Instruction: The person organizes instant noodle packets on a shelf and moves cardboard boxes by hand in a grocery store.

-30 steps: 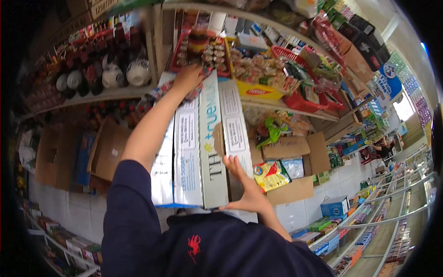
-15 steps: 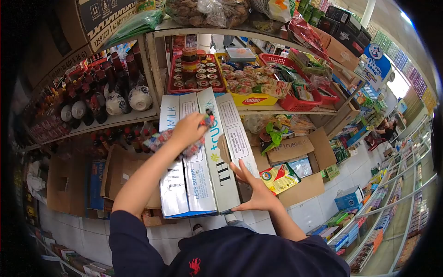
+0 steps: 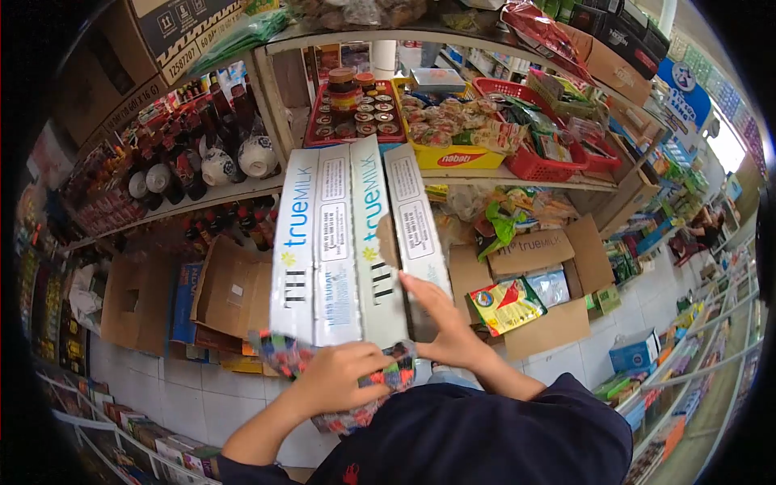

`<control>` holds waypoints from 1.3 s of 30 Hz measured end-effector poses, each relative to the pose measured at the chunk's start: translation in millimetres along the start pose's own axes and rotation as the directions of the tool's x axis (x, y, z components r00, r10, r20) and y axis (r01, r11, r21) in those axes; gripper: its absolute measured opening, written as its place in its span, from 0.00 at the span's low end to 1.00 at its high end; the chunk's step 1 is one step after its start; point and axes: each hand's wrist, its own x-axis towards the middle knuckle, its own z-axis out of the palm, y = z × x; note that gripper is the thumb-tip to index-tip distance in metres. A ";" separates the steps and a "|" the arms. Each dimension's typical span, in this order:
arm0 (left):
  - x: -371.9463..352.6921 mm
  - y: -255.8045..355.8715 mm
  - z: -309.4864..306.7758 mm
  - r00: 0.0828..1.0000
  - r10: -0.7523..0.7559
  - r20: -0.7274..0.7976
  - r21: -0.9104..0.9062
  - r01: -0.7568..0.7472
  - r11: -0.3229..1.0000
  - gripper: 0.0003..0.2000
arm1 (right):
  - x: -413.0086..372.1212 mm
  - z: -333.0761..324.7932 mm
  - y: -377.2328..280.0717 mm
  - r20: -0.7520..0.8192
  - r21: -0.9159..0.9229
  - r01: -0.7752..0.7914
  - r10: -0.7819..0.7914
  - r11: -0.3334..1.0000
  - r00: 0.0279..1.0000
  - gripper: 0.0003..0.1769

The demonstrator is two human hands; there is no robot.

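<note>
A long white "TH true MILK" cardboard box (image 3: 336,234) lies in front of me, its far end at the shelf. Its top has a torn brown patch and a dark gap toward the right. My left hand (image 3: 343,376) is closed around a crumpled, dark multicoloured patterned cloth (image 3: 396,373), pressed along the box's near edge. Part of the cloth hangs below my fingers. My right hand (image 3: 446,327) rests against the box's near right side, fingers stretched out and thumb apart. Its fingertips touch the box beside the gap.
Ahead, a shelf holds a red tray of jars (image 3: 353,109), a yellow box of snacks (image 3: 457,155) and red baskets (image 3: 558,166). Bottles (image 3: 230,141) stand at left. An open carton with packets (image 3: 558,311) sits at right; other open cartons (image 3: 234,291) are at lower left.
My left hand has moved with the cloth from the middle of the box top toward me, to its near edge. My right hand stays at the box's right side.
</note>
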 end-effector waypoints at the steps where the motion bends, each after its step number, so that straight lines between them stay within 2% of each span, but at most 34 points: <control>1: 5.8 13.4 13.0 0.995 0.026 -0.100 0.008 -0.025 1.000 0.17 | -2.5 -5.2 2.0 0.001 0.085 0.051 -0.052 0.995 0.999 0.43; 2: 15.6 25.8 26.6 0.993 0.011 -0.115 0.009 -0.011 1.000 0.17 | -6.2 -17.1 4.7 0.005 0.168 0.102 -0.104 0.981 0.995 0.38; 3: 24.9 38.7 39.4 0.963 -0.035 -0.268 -0.040 0.026 0.999 0.17 | -13.3 -30.3 9.1 -0.017 0.240 0.137 -0.137 0.961 0.990 0.29; 4: 35.3 49.4 50.6 0.904 -0.077 -0.420 -0.077 0.049 0.996 0.17 | -21.7 -43.4 12.3 -0.083 0.305 0.174 -0.156 0.936 0.984 0.23; 5: 43.7 54.3 66.0 0.833 -0.108 -0.543 -0.088 0.071 0.994 0.19 | -35.4 -50.0 23.2 -0.194 0.398 0.214 -0.146 0.892 0.970 0.21; 6: 54.4 57.0 83.2 0.822 -0.112 -0.559 -0.066 0.091 0.994 0.19 | -48.1 -53.7 35.2 -0.299 0.487 0.256 -0.116 0.835 0.947 0.20; 7: 67.8 58.4 100.9 0.690 -0.292 -0.662 -0.292 0.121 0.949 0.21 | -50.5 -60.2 41.8 -0.392 0.383 0.391 -0.236 0.837 0.889 0.21; 8: 82.6 62.5 113.5 0.532 -0.472 -0.703 -0.504 0.095 0.858 0.23 | -49.8 -67.7 49.3 -0.365 0.254 0.521 -0.418 0.815 0.832 0.25; 9: 94.7 72.6 120.9 0.562 -0.567 -0.602 -0.666 0.038 0.745 0.23 | -49.1 -69.4 51.7 -0.316 0.219 0.538 -0.463 0.814 0.829 0.27; 10: 102.9 76.3 126.3 0.546 -0.573 -0.612 -0.659 0.049 0.750 0.23 | -48.6 -67.7 50.9 -0.264 0.183 0.552 -0.500 0.814 0.825 0.30; 11: 110.0 79.7 130.7 0.556 -0.641 -0.530 -0.782 -0.029 0.622 0.21 | -51.2 -61.3 58.1 -0.233 0.160 0.522 -0.482 0.838 0.845 0.33; 12: 115.5 82.4 134.1 0.574 -0.692 -0.438 -0.877 -0.103 0.470 0.19 | -51.0 -59.5 66.7 -0.228 0.162 0.530 -0.491 0.833 0.841 0.31; 14: 108.9 76.0 134.3 0.601 -0.676 -0.426 -0.893 -0.157 0.422 0.20 | -45.9 -60.1 77.3 -0.183 0.290 0.501 -0.467 0.815 0.865 0.30; 16: 105.7 79.5 135.4 0.491 -0.644 -0.587 -0.746 -0.018 0.666 0.20 | -43.0 -55.5 90.0 -0.244 0.385 0.463 -0.396 0.798 0.885 0.30; 17: 103.4 77.6 134.1 0.462 -0.570 -0.679 -0.577 0.144 0.804 0.20 | -38.4 -59.1 97.4 -0.279 0.318 0.468 -0.391 0.824 0.877 0.29; 18: 102.5 73.2 131.3 0.459 -0.468 -0.755 -0.366 0.298 0.882 0.19 | -36.2 -58.1 107.7 -0.322 0.293 0.426 -0.331 0.856 0.887 0.29; 19: 103.5 72.4 126.4 0.465 -0.321 -0.825 -0.053 0.502 0.863 0.18 | -34.1 -58.4 115.4 -0.370 0.305 0.349 -0.227 0.886 0.901 0.28; 21: 97.8 60.2 129.5 0.459 -0.302 -0.835 0.022 0.578 0.816 0.17 | -33.6 -48.0 128.8 -0.415 0.388 0.203 -0.026 0.899 0.909 0.27; 22: 96.2 52.8 130.7 0.454 -0.278 -0.846 0.088 0.634 0.768 0.16 | -30.1 -36.8 134.3 -0.418 0.398 0.199 -0.016 0.896 0.908 0.27; 24: 95.3 45.8 133.8 0.445 -0.324 -0.835 0.043 0.639 0.768 0.15 | -34.2 -5.1 136.3 -0.330 0.433 0.139 0.013 0.890 0.944 0.30; 25: 98.7 43.0 133.3 0.484 -0.328 -0.811 0.069 0.636 0.768 0.14 | -42.5 15.9 145.6 -0.415 0.429 0.184 0.012 0.884 0.910 0.32; 26: 103.0 39.5 133.6 0.523 -0.332 -0.785 0.094 0.630 0.771 0.14 | -47.7 25.0 156.6 -0.404 0.442 0.158 0.038 0.883 0.914 0.32; 28: 106.4 39.2 135.7 0.516 -0.437 -0.737 0.048 0.684 0.727 0.15 | -59.0 41.2 174.0 -0.401 0.421 0.091 0.095 0.903 0.911 0.35; 29: 112.0 41.1 134.1 0.512 -0.479 -0.713 0.104 0.752 0.650 0.17 | -67.0 44.6 183.5 -0.322 0.455 -0.018 0.184 0.890 0.929 0.36; 30: 123.1 38.6 130.9 0.511 -0.496 -0.702 0.166 0.795 0.583 0.18 | -73.8 50.4 193.3 -0.340 0.440 -0.002 0.168 0.898 0.925 0.36; 32: 126.1 40.1 127.5 0.430 -0.629 -0.647 0.027 0.838 0.545 0.22 | -89.9 58.3 213.3 -0.167 0.503 -0.302 0.433 0.810 0.886 0.35; 33: 126.1 42.1 125.7 0.295 -0.715 -0.633 -0.246 0.799 0.548 0.23 | -97.5 57.5 218.7 -0.193 0.487 -0.296 0.432 0.822 0.881 0.35; 34: 126.6 42.6 125.7 0.168 -0.807 -0.566 -0.499 0.709 0.498 0.25 | -101.8 54.5 216.7 -0.121 0.556 -0.341 0.480 0.758 0.869 0.35; 35: 130.4 40.7 128.0 0.187 -0.807 -0.560 -0.492 0.709 0.505 0.25 | -102.0 54.4 216.5 -0.041 0.623 -0.385 0.519 0.681 0.854 0.34; 36: 135.1 39.0 131.2 0.201 -0.758 -0.621 -0.335 0.806 0.488 0.27 | -101.5 55.2 216.5 -0.052 0.621 -0.384 0.525 0.683 0.849 0.34; 37: 139.3 37.7 133.3 0.222 -0.704 -0.675 -0.172 0.880 0.442 0.28 | -91.0 43.4 203.2 -0.090 0.641 -0.258 0.404 0.723 0.910 0.34; 38: 142.3 36.2 133.7 0.223 -0.707 -0.671 -0.170 0.882 0.440 0.28 | -79.7 33.5 191.2 -0.126 0.657 -0.128 0.276 0.743 0.953 0.34; 39: 144.1 35.3 133.7 0.268 -0.693 -0.670 -0.059 0.910 0.410 0.29 | -66.9 27.6 185.3 -0.182 0.661 -0.014 0.178 0.751 0.967 0.35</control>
